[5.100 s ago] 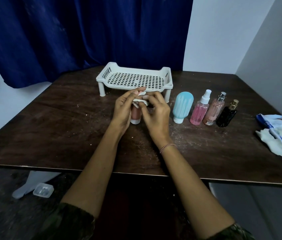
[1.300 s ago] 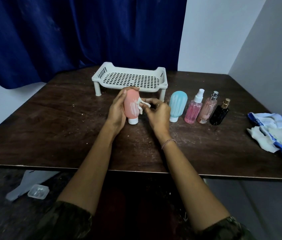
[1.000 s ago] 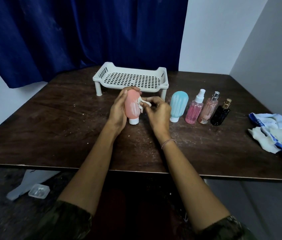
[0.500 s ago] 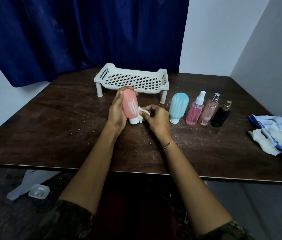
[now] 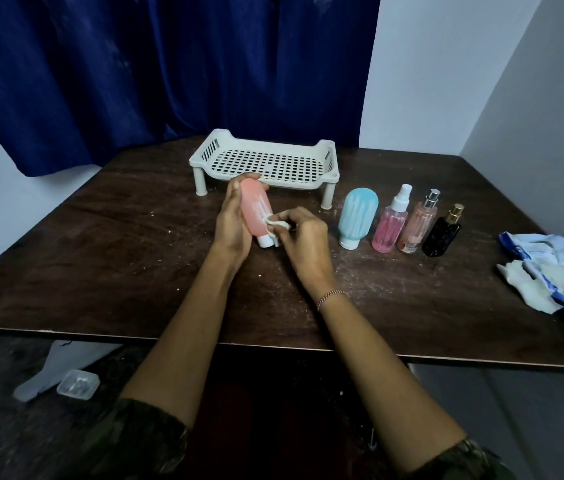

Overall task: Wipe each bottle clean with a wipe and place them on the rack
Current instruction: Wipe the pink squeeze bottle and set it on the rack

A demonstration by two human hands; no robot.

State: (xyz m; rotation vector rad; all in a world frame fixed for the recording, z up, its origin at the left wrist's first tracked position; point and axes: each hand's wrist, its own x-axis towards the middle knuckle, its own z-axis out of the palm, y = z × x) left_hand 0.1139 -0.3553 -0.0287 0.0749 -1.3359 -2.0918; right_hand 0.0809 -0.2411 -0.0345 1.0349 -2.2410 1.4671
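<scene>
The left hand (image 5: 232,220) grips the pink bottle (image 5: 255,213), cap down, mid-table (image 5: 100,258) before the rack (image 5: 266,164). The right hand (image 5: 305,240) pinches a wipe (image 5: 275,225) against it.

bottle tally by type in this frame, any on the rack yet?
Squeeze bottles: 2 - coral squeeze bottle gripped by the left hand, right hand pinching a wipe against it; blue squeeze bottle.
Spray bottles: 3 - pink spray bottle, pale pink spray bottle, black spray bottle.
Total: 5; 0 on the rack.
</scene>
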